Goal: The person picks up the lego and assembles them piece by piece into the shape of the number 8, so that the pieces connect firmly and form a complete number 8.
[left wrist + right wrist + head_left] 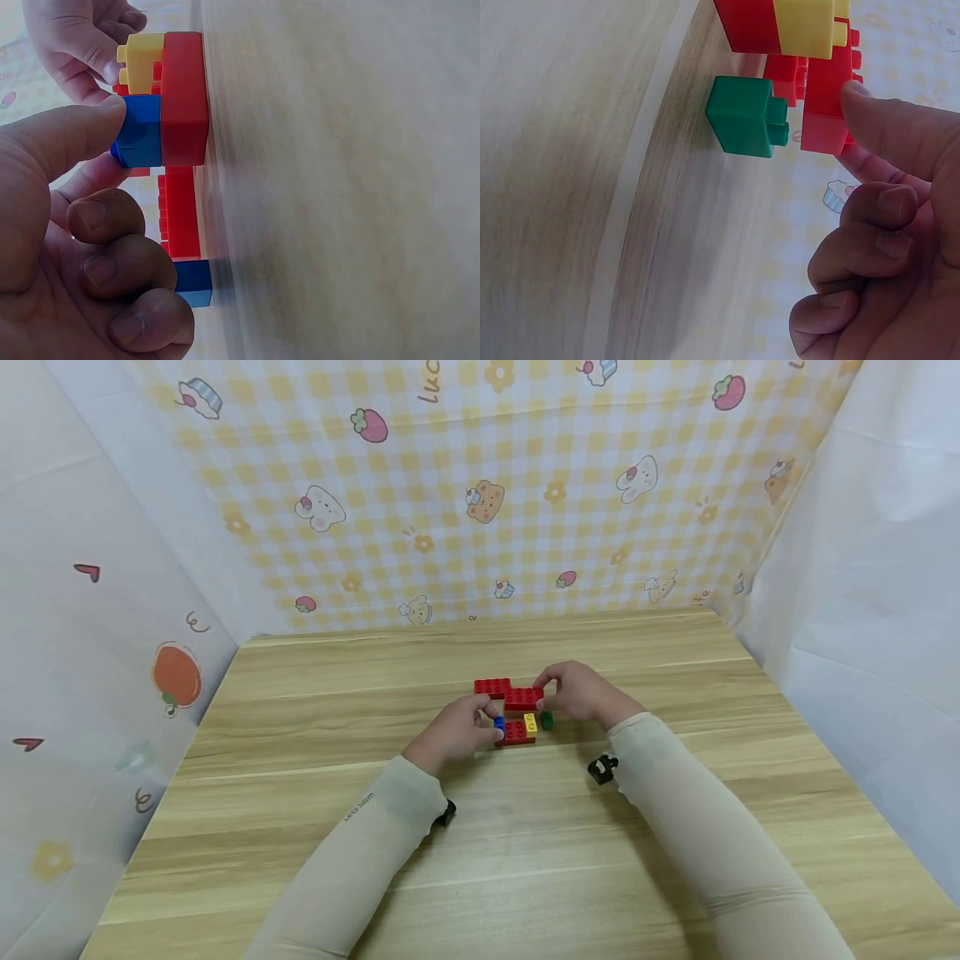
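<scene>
My left hand pinches a small blue brick between thumb and index finger. That blue brick sits on the left end of the nearer red brick, and a yellow brick stands on its right end. With thumb and index finger, my right hand holds another red brick by its right end, raised above the table behind the nearer one. In the right wrist view, the other fingers of my right hand are curled. A small green brick stands on the table just below it.
A further red brick lies at the back left of the group. Another blue brick shows low beside my left fingers in the left wrist view. The wooden table meets a checked cloth at the back.
</scene>
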`<control>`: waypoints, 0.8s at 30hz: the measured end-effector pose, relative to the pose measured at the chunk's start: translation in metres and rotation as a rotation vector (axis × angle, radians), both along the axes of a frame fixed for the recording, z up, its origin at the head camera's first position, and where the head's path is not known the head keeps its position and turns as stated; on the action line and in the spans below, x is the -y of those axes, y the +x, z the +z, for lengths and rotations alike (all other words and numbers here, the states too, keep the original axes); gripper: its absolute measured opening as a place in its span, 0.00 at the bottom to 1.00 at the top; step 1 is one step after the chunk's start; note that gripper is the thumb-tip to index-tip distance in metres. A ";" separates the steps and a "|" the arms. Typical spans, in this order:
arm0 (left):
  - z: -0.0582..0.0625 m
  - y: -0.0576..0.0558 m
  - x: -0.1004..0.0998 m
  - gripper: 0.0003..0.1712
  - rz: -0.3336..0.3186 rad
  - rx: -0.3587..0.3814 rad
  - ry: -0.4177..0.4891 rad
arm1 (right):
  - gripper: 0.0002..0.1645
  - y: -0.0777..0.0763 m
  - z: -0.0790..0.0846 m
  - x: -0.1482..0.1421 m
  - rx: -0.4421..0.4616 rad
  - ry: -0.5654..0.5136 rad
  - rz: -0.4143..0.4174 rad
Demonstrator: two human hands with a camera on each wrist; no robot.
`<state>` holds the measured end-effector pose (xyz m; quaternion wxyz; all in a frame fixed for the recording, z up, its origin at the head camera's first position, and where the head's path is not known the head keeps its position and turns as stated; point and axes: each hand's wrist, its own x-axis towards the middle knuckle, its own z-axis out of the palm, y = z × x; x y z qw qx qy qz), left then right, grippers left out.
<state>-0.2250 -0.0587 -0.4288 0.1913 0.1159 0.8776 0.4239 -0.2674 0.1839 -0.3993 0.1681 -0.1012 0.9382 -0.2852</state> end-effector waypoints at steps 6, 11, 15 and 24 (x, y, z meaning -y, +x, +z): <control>0.000 0.000 0.000 0.09 -0.001 0.003 -0.001 | 0.16 0.000 0.001 -0.002 -0.005 -0.006 0.001; 0.000 0.000 -0.001 0.09 0.003 0.004 0.000 | 0.16 0.002 0.002 -0.003 -0.009 -0.016 0.000; 0.000 -0.001 0.000 0.09 0.000 0.001 0.001 | 0.16 0.004 0.005 -0.002 -0.018 -0.031 0.000; -0.003 -0.002 0.001 0.09 -0.006 0.002 0.009 | 0.17 0.009 0.006 -0.004 -0.028 -0.052 0.001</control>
